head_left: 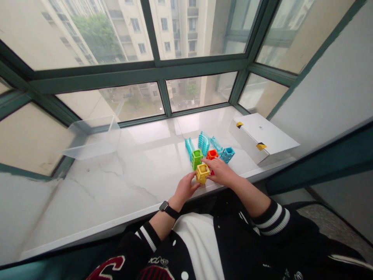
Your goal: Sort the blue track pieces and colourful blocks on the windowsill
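Observation:
Near the front edge of the sill, a yellow hollow toy block (202, 173) with an open frame top is between my two hands. My left hand (186, 188) closes on its left side with thumb and fingers. From the right, my right hand (222, 171) has its thumb at the block's side and its fingers reaching over behind it. A green block tower (197, 158) stands just behind the yellow one. Partly hidden by my right hand is a red-orange block (212, 154). Farther right, a blue block (227, 154) leans at a tilt.
Clear turquoise curved track pieces (204, 143) lie behind the blocks. A white box (265, 134) with yellow-black tape stands at the right. At the far left sits a transparent plastic bin (99, 146). Green-framed windows border the marble sill (131, 194).

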Demonstrator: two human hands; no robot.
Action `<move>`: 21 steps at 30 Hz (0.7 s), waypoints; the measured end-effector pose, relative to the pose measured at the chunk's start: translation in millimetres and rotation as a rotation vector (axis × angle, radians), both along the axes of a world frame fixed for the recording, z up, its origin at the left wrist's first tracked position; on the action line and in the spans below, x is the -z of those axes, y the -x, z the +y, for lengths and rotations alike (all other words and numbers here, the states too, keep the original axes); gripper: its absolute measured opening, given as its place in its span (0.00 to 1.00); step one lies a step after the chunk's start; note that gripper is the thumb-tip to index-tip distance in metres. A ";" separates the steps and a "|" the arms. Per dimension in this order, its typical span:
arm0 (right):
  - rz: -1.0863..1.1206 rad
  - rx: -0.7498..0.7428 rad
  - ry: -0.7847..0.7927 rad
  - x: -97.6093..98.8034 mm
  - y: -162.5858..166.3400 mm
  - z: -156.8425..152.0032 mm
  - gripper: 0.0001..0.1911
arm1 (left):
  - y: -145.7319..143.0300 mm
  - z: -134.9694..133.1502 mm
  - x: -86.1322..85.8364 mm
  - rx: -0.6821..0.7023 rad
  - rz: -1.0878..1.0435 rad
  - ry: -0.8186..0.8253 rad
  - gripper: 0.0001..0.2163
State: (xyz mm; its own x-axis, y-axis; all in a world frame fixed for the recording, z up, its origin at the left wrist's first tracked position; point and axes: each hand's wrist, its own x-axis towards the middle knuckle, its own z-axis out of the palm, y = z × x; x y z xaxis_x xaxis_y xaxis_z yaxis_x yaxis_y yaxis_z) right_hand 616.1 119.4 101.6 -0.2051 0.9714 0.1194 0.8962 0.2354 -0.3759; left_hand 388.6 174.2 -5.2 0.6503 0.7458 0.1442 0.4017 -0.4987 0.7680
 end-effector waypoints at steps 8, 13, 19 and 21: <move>-0.016 0.010 -0.008 1.7 0.3 0.5 0.45 | 4.0 3.1 16.3 -0.007 0.103 -0.069 0.19; -0.018 0.012 0.001 2.0 0.2 0.0 0.45 | 2.0 1.0 14.2 -0.023 0.092 -0.073 0.18; -0.004 0.012 0.005 0.3 -0.1 -0.6 0.46 | 3.3 0.8 12.5 -0.023 0.102 -0.085 0.18; -0.006 0.012 0.009 0.8 0.1 0.0 0.46 | 3.6 1.0 13.0 -0.024 0.105 -0.086 0.18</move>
